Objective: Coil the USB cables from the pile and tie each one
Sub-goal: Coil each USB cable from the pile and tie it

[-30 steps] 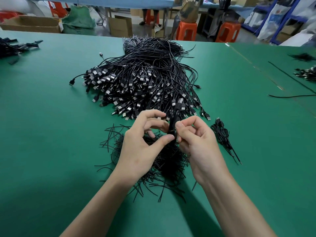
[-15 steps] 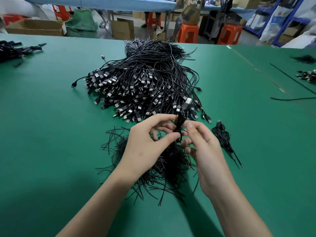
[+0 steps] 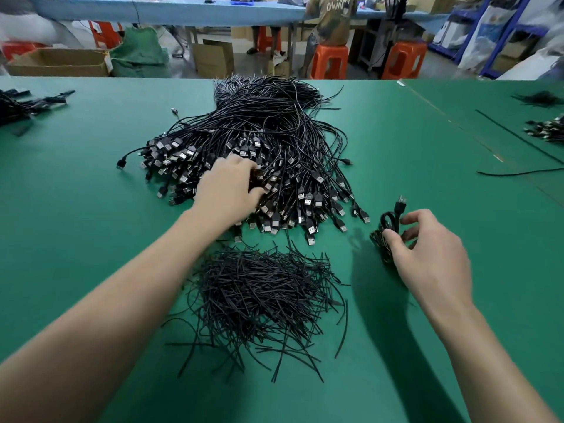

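Observation:
A big pile of black USB cables lies in the middle of the green table, plugs fanned towards me. My left hand reaches into the plug side of the pile, and its thumb and fingers pinch one plug. To the right, my right hand holds a coiled, tied cable low over the table, by a small dark bundle that it partly hides. A heap of short black twist ties lies close in front of me, between my arms.
More cable bundles lie at the far left and far right, and one loose cable lies on the right. Beyond the far edge are orange stools, cardboard boxes and a seated person.
Both hands were together over the ties, twisting a tie round a coiled cable. They have separated: the right carried the coil to the right, and the left reached forward into the pile.

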